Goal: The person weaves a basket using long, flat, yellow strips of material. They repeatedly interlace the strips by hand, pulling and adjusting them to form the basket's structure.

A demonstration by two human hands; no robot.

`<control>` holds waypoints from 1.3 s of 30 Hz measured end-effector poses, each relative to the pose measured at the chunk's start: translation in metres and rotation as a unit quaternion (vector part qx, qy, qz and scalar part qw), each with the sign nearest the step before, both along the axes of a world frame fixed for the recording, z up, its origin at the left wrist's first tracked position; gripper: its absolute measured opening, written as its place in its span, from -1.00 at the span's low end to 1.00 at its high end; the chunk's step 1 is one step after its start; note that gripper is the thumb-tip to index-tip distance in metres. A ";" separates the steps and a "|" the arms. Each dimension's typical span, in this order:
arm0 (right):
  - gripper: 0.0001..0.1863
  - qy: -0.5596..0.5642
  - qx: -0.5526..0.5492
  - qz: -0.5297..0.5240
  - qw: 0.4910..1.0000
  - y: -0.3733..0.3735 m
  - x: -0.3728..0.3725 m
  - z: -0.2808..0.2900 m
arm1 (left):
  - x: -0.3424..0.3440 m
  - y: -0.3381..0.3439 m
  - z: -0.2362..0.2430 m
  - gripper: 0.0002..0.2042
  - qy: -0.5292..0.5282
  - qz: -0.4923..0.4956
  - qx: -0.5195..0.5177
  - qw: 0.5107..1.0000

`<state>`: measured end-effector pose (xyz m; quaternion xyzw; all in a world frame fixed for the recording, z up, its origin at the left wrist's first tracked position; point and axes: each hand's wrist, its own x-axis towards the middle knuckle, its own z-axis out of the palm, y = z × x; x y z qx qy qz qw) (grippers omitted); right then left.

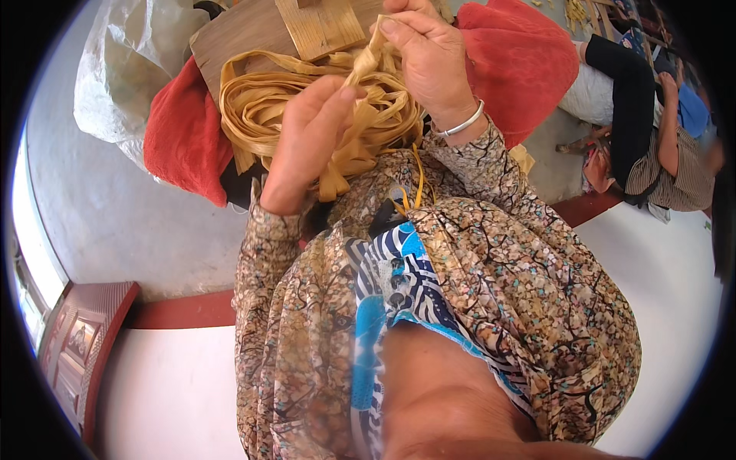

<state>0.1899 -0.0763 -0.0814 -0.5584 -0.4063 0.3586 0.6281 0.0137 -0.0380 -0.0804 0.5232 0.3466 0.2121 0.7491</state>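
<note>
Between my two hands runs a flat straw-coloured strip (365,60), folded or twisted midway. My left hand (310,134) pinches its lower end between thumb and fingers. Higher up and to the right, the fingertips of my right hand (431,54) are closed on the strip's upper end; a silver bangle circles that wrist. Just beneath both hands lies a loose coil of similar strips (257,96), with some ends hanging toward my lap. My hands partly cover the coil.
Behind the coil are a wooden board (238,34) and a smaller wood block (322,27). Red cloths (180,126) flank it, with a white plastic sack (123,69) at far left. Another person (663,146) sits at the right. A carved wooden door panel (80,345) stands lower left.
</note>
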 end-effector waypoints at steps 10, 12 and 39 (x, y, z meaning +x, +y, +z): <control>-0.79 -0.382 0.018 0.206 0.901 0.011 0.019 0.038 | -0.015 0.010 0.001 -0.89 0.175 0.003 0.631 0.756; -0.77 -0.485 0.015 0.288 0.826 0.015 0.023 0.037 | -0.009 0.016 0.005 -0.92 0.160 -0.030 0.602 0.782; -0.85 -0.632 0.029 0.015 0.774 0.038 0.048 -0.032 | 0.019 0.091 -0.040 -0.82 0.245 0.069 0.335 0.907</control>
